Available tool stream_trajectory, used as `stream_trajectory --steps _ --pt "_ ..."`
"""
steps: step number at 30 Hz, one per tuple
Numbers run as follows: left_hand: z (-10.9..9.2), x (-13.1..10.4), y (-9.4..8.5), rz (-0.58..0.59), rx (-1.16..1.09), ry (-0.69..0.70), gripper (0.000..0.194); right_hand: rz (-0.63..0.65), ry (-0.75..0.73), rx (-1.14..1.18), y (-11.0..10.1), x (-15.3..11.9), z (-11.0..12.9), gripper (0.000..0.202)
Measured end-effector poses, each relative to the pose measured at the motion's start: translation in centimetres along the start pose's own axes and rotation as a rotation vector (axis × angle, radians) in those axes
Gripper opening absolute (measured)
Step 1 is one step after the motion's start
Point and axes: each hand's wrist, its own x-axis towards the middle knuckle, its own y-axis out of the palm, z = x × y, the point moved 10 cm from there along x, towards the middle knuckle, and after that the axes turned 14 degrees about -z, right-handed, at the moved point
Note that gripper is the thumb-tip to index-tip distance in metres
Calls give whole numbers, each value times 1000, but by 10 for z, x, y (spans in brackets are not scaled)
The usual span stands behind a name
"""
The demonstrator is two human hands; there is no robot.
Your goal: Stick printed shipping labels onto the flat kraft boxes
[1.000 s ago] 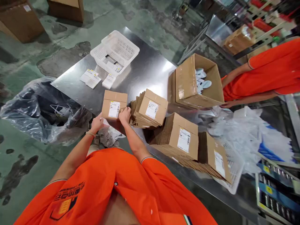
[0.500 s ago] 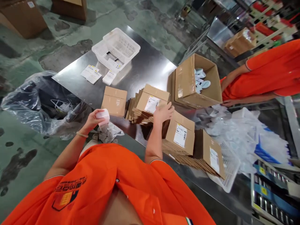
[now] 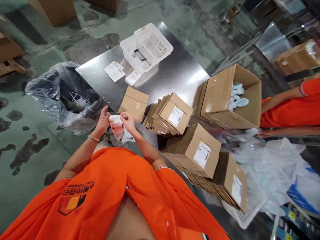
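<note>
In front of my waist is a white printed label (image 3: pixel 117 128) with a yellow mark, its lower part tinted reddish. My right hand (image 3: pixel 128 122) pinches its upper right corner. At its left edge my left hand (image 3: pixel 102 121) holds on, thumb and forefinger raised; whether more labels lie beneath cannot be made out. Just beyond my right hand a flat folded carton (image 3: pixel 133 104) lies on the metal table (image 3: pixel 172 63). To its right leans a row of flattened cartons (image 3: pixel 172 115), the front one bearing a white label.
Two more labelled carton stacks (image 3: pixel 202 151) (image 3: pixel 233 183) stand to the right. Behind them is an open box (image 3: pixel 217 96) of white items, beside a co-worker's arm (image 3: pixel 280 100). A white basket (image 3: pixel 147 46) and label piles (image 3: pixel 115 71) lie at the far end. A plastic-lined bin (image 3: pixel 50 96) stands left.
My right hand has left the labelled carton row and come back to the label at my left hand. The label's printed face now shows. The camera view has shifted left.
</note>
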Motion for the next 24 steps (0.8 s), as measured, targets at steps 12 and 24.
stream_trajectory --steps 12,24 --pt "34 9 42 109 288 -76 50 -133 -149 -285 -39 -2 -7 11" --pt "150 -6 65 239 335 -441 39 -413 -61 -692 -98 160 -11 9"
